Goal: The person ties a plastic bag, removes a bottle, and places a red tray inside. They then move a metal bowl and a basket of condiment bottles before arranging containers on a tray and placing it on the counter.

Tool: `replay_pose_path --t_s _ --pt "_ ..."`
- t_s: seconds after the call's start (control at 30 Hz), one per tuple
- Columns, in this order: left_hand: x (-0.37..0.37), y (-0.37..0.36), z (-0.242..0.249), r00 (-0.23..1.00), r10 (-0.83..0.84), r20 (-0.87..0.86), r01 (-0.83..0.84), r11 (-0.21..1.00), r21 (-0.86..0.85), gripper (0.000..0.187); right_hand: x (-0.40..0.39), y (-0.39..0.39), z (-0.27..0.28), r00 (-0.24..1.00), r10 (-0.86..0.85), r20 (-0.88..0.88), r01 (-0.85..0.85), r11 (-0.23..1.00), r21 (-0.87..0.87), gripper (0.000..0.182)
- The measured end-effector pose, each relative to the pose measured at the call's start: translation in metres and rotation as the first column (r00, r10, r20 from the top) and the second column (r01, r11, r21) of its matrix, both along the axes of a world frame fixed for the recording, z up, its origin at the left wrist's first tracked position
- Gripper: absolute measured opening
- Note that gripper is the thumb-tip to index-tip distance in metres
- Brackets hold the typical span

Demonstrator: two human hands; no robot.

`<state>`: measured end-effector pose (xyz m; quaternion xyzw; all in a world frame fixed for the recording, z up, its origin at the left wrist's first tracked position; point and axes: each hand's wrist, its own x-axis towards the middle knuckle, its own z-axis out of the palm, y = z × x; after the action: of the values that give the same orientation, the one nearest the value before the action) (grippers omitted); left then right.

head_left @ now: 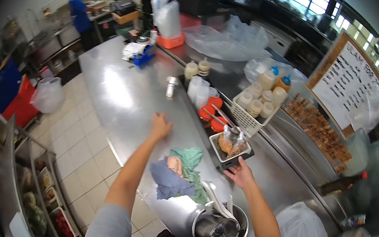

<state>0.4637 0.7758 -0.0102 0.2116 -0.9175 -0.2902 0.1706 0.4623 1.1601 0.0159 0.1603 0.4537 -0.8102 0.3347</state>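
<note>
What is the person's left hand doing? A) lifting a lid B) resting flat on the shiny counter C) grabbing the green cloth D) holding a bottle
B: the left hand lies open on the bare steel counter, apart from the green cloth.

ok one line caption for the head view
Left hand flat on a steel counter, right hand at a tray of bagged food, rags between.

Two hands, two cloths
</note>
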Motion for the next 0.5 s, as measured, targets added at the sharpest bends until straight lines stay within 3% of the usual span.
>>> replay_pose_path --t_s 0.07,0.17,0.27,0.33,0.47,0.5 --pt "-0.029 -0.012 -0.004 0.999 0.032 0.029 -0.028 0.991 -0.132 0.058 0.015 0.012 0.008 1.000 0.003 -0.001 -0.003 1.000 0.015 0.036" --pt "-0.065 -0.020 0.004 0.994 0.012 0.104 -0.010 1.000 -0.025 0.064 0.030 0.029 0.014 0.998 -0.060 0.010 0.059 0.993 0.105 0.038" --pt "-0.087 -0.024 0.007 0.985 -0.026 0.170 0.054 0.985 -0.162 0.066 0.036 0.054 0.012 0.995 -0.101 0.002 0.099 0.980 0.174 0.042" --pt "-0.102 -0.031 -0.004 0.999 0.019 0.041 -0.015 0.996 -0.083 0.063 0.040 0.068 0.010 0.973 -0.228 -0.027 0.226 0.935 0.273 0.041" --pt "-0.125 -0.046 -0.020 0.999 0.024 0.045 -0.016 0.984 -0.178 0.055 0.042 0.093 0.012 0.888 -0.456 -0.057 0.444 0.821 0.359 0.040" --pt "-0.125 -0.050 -0.018 0.991 0.008 0.130 0.019 0.979 -0.202 0.050 0.042 0.102 0.008 0.867 -0.477 -0.146 0.493 0.779 0.387 0.041"
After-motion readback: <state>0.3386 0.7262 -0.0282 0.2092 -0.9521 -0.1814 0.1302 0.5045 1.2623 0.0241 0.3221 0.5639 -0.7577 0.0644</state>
